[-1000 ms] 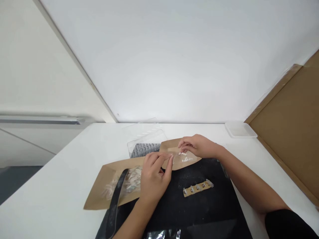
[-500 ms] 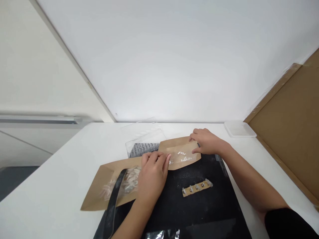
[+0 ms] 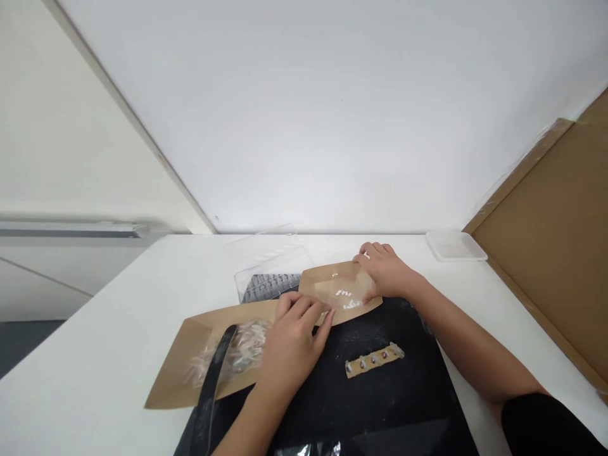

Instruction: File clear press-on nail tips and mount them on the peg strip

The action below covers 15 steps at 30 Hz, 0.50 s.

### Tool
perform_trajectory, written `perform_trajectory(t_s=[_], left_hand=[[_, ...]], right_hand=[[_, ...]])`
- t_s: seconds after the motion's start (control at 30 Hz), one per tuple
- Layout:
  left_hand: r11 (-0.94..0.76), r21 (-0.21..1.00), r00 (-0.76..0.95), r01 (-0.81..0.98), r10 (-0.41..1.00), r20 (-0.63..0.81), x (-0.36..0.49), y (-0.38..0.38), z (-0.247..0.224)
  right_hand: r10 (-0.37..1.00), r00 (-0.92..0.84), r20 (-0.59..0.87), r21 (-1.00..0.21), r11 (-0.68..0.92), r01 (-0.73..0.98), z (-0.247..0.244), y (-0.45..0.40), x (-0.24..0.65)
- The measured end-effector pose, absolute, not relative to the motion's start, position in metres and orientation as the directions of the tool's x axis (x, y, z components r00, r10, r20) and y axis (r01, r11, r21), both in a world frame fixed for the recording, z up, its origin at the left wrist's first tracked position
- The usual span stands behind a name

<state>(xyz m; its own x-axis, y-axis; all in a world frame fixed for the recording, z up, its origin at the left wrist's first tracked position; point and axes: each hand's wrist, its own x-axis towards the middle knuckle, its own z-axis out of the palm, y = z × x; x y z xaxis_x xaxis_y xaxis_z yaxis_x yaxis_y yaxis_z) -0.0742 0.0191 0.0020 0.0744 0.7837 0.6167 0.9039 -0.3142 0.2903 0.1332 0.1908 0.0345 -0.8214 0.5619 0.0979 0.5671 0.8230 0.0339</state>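
My left hand [image 3: 293,339] reaches over the front left of a small brown paper tray [image 3: 316,277]. Its thumb and index finger are pinched together at the rim; what lies between them is too small to make out. Around the right end of that tray curls my right hand [image 3: 387,271], thumb inside and fingers at the back rim. A small white bit shows by its index finger. Small white pieces [image 3: 351,304] lie in the tray. Left of my hands, a larger paper tray [image 3: 173,358] holds many clear plastic pieces [image 3: 249,342].
A black mat or bag [image 3: 380,405] with a strap [image 3: 216,373] lies underneath. On it rests a tan strip [image 3: 374,361] with several clear pieces and dark dots. Behind are a clear plastic case [image 3: 270,263] and a shallow clear container [image 3: 456,246]. Cardboard [image 3: 546,234] stands at right.
My left fingertips have shifted slightly right and down along the small tray's rim. My right hand has moved a little left. The view has shifted slightly.
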Motion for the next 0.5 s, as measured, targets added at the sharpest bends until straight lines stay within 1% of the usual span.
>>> perform_trajectory(t_s=[0.17,0.3,0.4,0.5], left_hand=[[-0.405,0.262,0.223,0.876,0.821,0.525,-0.0707,0.0158,0.0074],[-0.451,0.233,0.301,0.862,0.824,0.48,-0.0711,0.0139,0.0092],[-0.472,0.223,0.335,0.853,0.823,0.459,-0.0717,0.0138,0.0089],[-0.478,0.215,0.342,0.852,0.818,0.462,-0.0719,0.0146,0.0091]], right_hand=[[0.55,-0.831,0.081,0.046,0.831,0.555,0.0309,0.194,0.1286],[0.537,-0.838,0.095,0.063,0.837,0.544,0.0312,0.196,0.1263],[0.547,-0.831,0.099,0.071,0.829,0.554,0.0307,0.1977,0.1253],[0.558,-0.823,0.109,0.053,0.823,0.565,0.0314,0.199,0.1256]])
